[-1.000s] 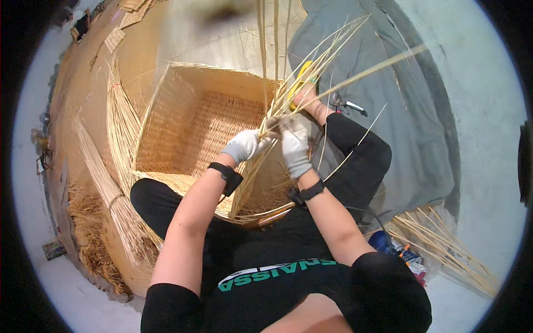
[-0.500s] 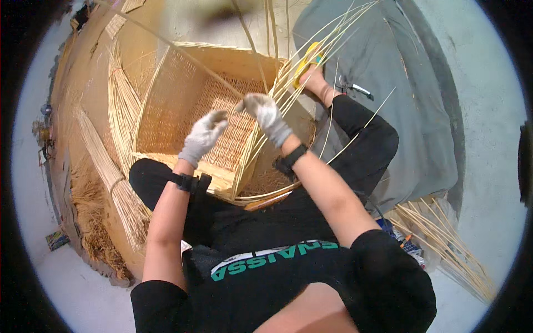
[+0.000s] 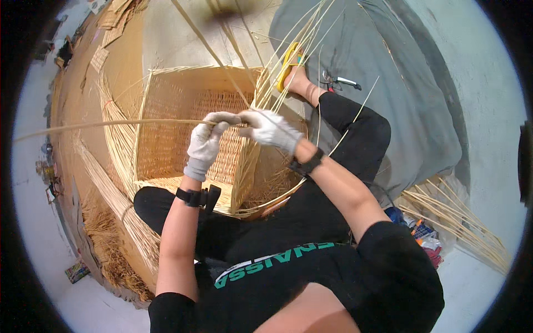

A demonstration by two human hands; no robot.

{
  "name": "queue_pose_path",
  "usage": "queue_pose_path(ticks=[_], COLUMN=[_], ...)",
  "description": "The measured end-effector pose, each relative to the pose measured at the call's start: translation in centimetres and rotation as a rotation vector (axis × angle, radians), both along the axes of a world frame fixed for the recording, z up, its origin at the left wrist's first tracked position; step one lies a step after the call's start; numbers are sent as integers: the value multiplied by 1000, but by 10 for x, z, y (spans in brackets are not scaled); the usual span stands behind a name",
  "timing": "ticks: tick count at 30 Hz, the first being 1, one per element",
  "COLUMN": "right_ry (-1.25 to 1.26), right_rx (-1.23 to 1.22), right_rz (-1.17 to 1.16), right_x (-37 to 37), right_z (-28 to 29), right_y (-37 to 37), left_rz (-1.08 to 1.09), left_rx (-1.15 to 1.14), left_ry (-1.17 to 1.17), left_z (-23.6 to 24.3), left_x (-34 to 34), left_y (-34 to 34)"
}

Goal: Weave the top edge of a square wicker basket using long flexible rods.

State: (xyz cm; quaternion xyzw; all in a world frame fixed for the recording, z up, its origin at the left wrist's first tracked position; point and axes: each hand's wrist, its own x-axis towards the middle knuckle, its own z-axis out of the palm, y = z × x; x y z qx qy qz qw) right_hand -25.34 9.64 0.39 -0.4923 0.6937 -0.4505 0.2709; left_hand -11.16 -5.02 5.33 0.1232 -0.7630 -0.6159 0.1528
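Fingers (image 3: 221, 117) of the gloved left hand (image 3: 204, 145) are closed around a long, thin strand (image 3: 122, 122), thumb against fingertips. Just beside them, the gloved right hand (image 3: 273, 131) pinches the same strand near its end; this hand is a little blurred. From the left fingers the strand runs almost level out to the far left.

Both hands are raised over the right part of a boxy woven basket (image 3: 183, 85), whose inside faces up toward the person. It sits in front of the person, between the bent legs. Loose pale canes (image 3: 280, 66) fan out from its right-hand corner, and beyond them is a foot in a yellow slipper (image 3: 286, 66).

Left of the basket lie two long bundles: one (image 3: 117, 136) close along its side, the other (image 3: 126, 210) nearer the left knee. A heap of brown fibres (image 3: 111, 244) lies farther left. On the right, a grey cloth (image 3: 416, 127) spreads past the foot, with a small tool (image 3: 348, 83) on it; more canes (image 3: 455, 219) lie near the right elbow.
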Motion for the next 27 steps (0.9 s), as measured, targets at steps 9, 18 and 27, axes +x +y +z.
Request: queue_pose_path(ticks=[9, 18, 27], right_ry=[391, -733, 318], right_rx=[-65, -802, 218], right_rz=[-145, -526, -645], right_x=[-132, -153, -195], right_z=[52, -18, -32], right_y=[-55, -15, -40], left_rz=[-175, -49, -120], left_rx=[-70, -133, -21], left_ry=[-374, -421, -302], left_z=[-12, -31, -73], left_x=[-122, -126, -121], left_y=[-20, -21, -29])
